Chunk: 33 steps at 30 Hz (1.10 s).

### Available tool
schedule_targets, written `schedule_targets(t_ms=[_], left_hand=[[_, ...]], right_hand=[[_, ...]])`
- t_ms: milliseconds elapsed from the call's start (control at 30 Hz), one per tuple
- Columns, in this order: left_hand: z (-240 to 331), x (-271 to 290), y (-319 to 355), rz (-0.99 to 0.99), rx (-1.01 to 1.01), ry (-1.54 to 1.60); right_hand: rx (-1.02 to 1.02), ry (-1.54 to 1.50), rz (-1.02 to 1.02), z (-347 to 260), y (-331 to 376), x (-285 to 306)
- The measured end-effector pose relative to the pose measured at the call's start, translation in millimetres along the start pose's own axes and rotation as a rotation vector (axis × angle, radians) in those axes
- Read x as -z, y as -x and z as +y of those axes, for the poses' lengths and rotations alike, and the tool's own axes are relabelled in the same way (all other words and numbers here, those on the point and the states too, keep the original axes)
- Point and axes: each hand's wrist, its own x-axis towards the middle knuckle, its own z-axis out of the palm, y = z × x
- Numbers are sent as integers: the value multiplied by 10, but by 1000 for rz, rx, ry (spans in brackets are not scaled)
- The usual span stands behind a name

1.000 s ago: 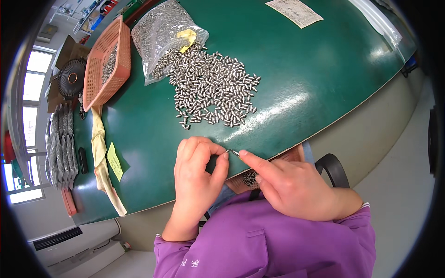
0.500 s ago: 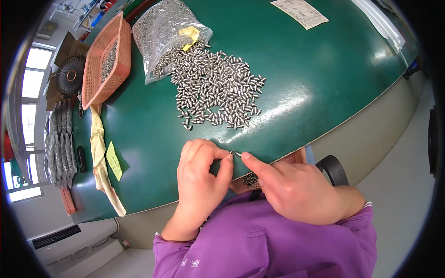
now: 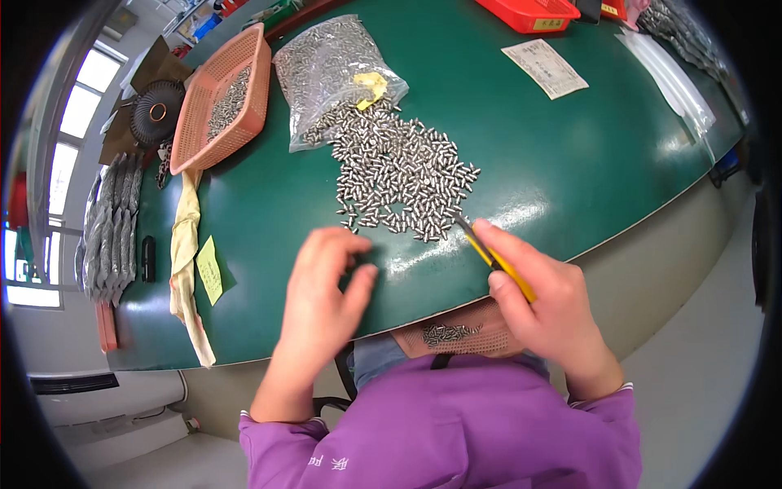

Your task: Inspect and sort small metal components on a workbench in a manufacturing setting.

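- Studs (image 3: 399, 179), silvery and bullet-shaped, lie heaped on the green worktop (image 3: 269, 244), at one o'clock from the left hand (image 3: 316, 285) and half past ten from the right hand (image 3: 542, 297); that spot seems chosen for easy reach.
- Plastic bag (image 3: 334, 73), packed with similar ones, lies at the heap's eleven o'clock with its mouth toward it, seemingly so that they can slide straight out.
- Mesh basket (image 3: 501, 330) sits at the heap's half past five, below the worktop's near edge, probably to keep its small metal parts (image 3: 446, 333) close by.
- Right hand wraps a slim yellow-and-black tool (image 3: 481, 246), thumb and forefinger along it, presumably for steering its dark tip; this points toward half past ten at the heap's rim, and whether it touches a stud cannot be told.
- Left hand hangs over the worktop, thumb and forefinger spread apart, nothing visible between them; its palm is hidden.
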Motion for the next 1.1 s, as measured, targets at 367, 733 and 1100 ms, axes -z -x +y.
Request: schedule_targets(t_ms=[367,733,1100], left_hand=[[-549,-28,-362,-126,-95,-248],[-506,-229,-880,-131,-320,-236],[-618,-339,-1153,-9,-386,-42]], right_hand=[[-22,-75,50,372,-164,-90],[-148,-212,36,362,-180,-67],[-183,-202,10,317,-164,-53]])
